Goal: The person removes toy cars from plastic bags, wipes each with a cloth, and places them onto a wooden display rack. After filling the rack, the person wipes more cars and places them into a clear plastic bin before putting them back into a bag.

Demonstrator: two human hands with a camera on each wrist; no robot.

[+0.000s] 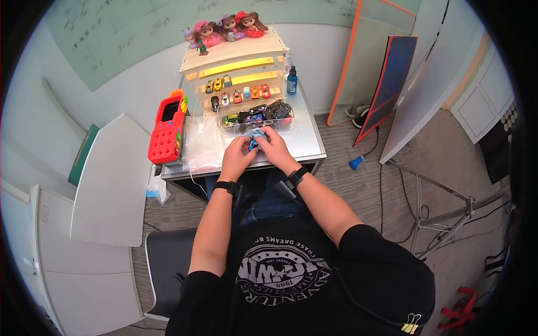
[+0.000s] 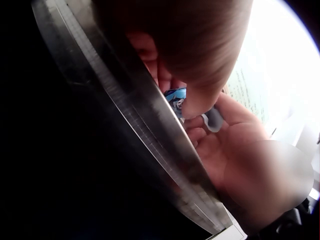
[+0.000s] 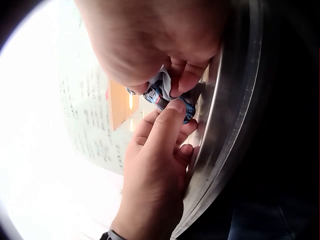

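A small blue toy car is between both hands at the table's front edge, with part of it covered by fingers. The left hand pinches one end of the car; its thumb lies along the top in the right wrist view. A grey cloth is bunched at the car's other end, where the right hand grips cloth and car with curled fingers. In the left wrist view, the blue car shows beside a thumb, with a bit of the grey cloth near the other hand.
Behind the hands stands a clear bin of toy vehicles. Further back, a tiered rack bears small cars, with dolls on top. A red toy case and a plastic bag lie left; a blue bottle stands right.
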